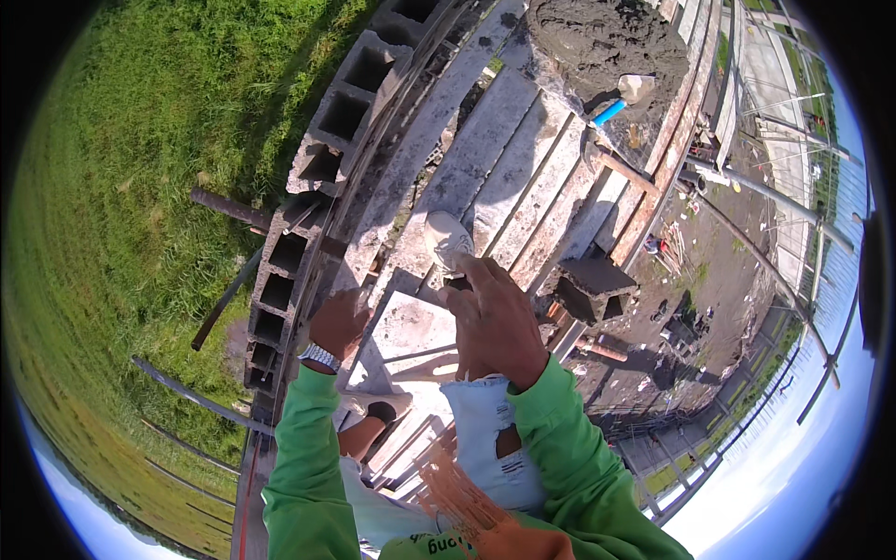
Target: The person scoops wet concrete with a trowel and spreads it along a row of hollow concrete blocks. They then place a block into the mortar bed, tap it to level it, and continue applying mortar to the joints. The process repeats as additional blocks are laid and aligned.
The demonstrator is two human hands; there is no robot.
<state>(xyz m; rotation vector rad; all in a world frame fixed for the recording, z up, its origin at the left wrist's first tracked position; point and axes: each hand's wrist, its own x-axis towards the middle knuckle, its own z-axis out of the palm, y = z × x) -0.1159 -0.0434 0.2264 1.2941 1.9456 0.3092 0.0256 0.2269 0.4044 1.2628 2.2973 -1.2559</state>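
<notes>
My left hand (pixel 338 324), with a metal-band watch (pixel 320 357) at its wrist, is beside the inner face of a hollow-block wall (pixel 280 289). Its fingers are curled together, and whatever they may hold is hidden. Over the planks (pixel 504 191), in front of my knee, hovers my right hand (pixel 497 325). Thumb and forefinger stand apart there, with nothing visible between them. Just beyond its fingertips is a pale, mortar-stained shoe (pixel 447 237). Farther off, a trowel with a blue handle (pixel 609 113) rests at the edge of a wet mortar heap (pixel 607 42).
A loose hollow block (pixel 597 285) sits at the right edge of the plank platform. Beyond that edge the ground (pixel 709 280) lies lower, with debris and scaffold poles (pixel 765 201). Pipes (pixel 224 207) stick out from the wall over tall grass (pixel 140 187) on the left.
</notes>
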